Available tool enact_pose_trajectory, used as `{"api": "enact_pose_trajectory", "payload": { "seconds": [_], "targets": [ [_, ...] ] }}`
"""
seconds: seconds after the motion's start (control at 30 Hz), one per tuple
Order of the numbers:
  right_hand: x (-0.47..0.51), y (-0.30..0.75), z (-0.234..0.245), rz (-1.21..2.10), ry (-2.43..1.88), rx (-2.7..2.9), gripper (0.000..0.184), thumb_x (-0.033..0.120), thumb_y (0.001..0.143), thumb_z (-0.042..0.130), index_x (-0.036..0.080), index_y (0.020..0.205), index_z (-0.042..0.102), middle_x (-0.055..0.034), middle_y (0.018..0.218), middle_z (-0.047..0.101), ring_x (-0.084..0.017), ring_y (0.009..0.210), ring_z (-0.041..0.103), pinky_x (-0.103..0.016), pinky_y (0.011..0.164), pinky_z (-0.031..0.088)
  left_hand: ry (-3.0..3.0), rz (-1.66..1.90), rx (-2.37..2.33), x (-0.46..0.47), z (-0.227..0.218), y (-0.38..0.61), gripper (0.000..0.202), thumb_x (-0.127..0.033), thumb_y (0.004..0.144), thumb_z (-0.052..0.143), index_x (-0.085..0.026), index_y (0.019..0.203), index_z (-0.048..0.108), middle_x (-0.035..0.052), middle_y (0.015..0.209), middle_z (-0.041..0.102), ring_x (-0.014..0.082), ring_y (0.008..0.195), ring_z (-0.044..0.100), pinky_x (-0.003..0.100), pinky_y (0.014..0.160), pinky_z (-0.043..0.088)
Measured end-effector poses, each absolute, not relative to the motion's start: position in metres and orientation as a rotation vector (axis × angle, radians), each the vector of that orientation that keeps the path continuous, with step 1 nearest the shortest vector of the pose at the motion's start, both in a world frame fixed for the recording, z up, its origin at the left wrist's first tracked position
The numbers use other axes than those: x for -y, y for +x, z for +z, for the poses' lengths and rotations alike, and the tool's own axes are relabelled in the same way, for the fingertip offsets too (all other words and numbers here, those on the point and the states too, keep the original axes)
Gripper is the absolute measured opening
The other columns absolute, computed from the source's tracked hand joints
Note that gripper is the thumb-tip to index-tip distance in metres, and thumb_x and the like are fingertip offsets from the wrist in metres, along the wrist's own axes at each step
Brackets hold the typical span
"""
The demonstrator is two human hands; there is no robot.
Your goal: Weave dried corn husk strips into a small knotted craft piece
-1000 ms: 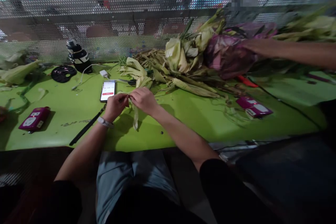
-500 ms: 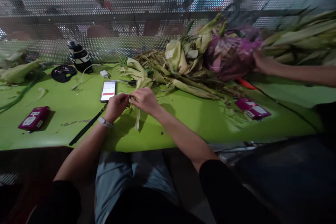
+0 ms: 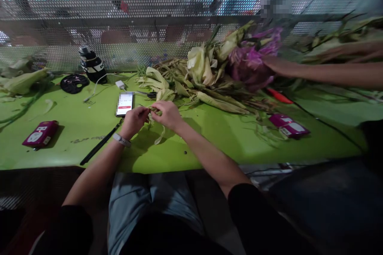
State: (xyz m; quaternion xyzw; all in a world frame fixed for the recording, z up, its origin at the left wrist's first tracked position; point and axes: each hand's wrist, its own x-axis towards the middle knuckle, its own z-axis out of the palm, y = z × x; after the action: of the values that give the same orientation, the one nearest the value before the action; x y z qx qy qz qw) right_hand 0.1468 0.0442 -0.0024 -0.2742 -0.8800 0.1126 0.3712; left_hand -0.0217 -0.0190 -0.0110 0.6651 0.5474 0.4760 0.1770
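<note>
My left hand (image 3: 135, 121) and my right hand (image 3: 166, 114) meet over the green table, both with fingers closed on a thin strip of corn husk (image 3: 160, 135). The strip's pale end hangs below my right hand. Just behind my hands spreads a heap of corn husks (image 3: 221, 97), some pale, some dry and brown. Beside my left hand lies a phone (image 3: 125, 103) with a lit screen and a black wrist strap (image 3: 100, 144). My fingers hide most of the strip where they grip it.
At right, another person's arms (image 3: 326, 71) reach to a purple plastic bag (image 3: 253, 61) and more husks. Purple boxes (image 3: 41, 133) sit left and right. A dark bottle (image 3: 92, 65) and black fan-like disc (image 3: 74, 83) stand by the mesh panel (image 3: 143, 40). A cable (image 3: 329, 121) crosses the right side.
The husk strip's hanging end has swung right and curled. My hands stay nearly in place. The other person's hand has moved the purple bag left, and a second arm now reaches in.
</note>
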Motion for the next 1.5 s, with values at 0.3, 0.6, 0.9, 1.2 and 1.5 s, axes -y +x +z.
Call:
{"api": "enact_pose_trajectory", "payload": {
  "seconds": [0.3,0.6,0.9,1.2,1.5],
  "targets": [
    [-0.035,0.144,0.002,-0.074,-0.728,2.375,0.022,0.021,0.093,0.051,0.013,0.091,0.071,-0.0108,0.098,0.075,-0.02,0.086,0.064,-0.036,0.081,0.034,1.813,1.329,-1.553,0.023,-0.006,-0.019,0.031,-0.043,0.09,0.057,-0.014,0.085,0.066,0.0027,0.061,0.066,0.0115,0.05,0.061,0.021,0.049,0.047],
    [-0.039,0.146,-0.003,-0.021,-0.693,2.347,0.02,0.024,0.089,0.056,0.012,0.093,0.071,-0.0105,0.099,0.075,-0.022,0.091,0.066,-0.037,0.082,0.037,1.949,1.383,-1.574,0.018,-0.016,-0.022,0.025,-0.037,0.091,0.057,-0.015,0.084,0.067,0.0035,0.066,0.066,0.012,0.054,0.062,0.022,0.051,0.048],
    [-0.042,0.147,-0.003,0.492,-0.649,2.043,0.016,0.026,0.088,0.057,0.016,0.089,0.07,-0.0067,0.089,0.072,-0.017,0.078,0.064,-0.031,0.076,0.049,1.561,1.4,-1.414,0.022,-0.002,-0.018,0.034,-0.048,0.085,0.063,-0.014,0.086,0.063,0.0014,0.06,0.063,0.0095,0.048,0.058,0.018,0.041,0.04],
    [-0.049,0.15,-0.004,0.445,-0.496,2.091,0.023,0.027,0.093,0.054,0.017,0.1,0.073,-0.0106,0.104,0.071,-0.021,0.096,0.066,-0.036,0.089,0.053,1.252,1.342,-1.32,0.024,0.005,-0.019,0.042,-0.056,0.078,0.069,-0.014,0.082,0.065,0.0012,0.068,0.062,0.0074,0.052,0.057,0.018,0.042,0.035],
    [-0.052,0.15,0.0,1.233,-0.644,1.969,0.037,0.025,0.093,0.046,0.018,0.125,0.064,-0.0064,0.104,0.07,-0.009,0.058,0.052,-0.025,0.058,0.05,1.184,1.363,-1.213,0.021,0.003,-0.023,0.037,-0.052,0.075,0.075,-0.016,0.081,0.066,-0.0032,0.057,0.056,0.005,0.043,0.047,0.018,0.042,0.032]
  ]
}}
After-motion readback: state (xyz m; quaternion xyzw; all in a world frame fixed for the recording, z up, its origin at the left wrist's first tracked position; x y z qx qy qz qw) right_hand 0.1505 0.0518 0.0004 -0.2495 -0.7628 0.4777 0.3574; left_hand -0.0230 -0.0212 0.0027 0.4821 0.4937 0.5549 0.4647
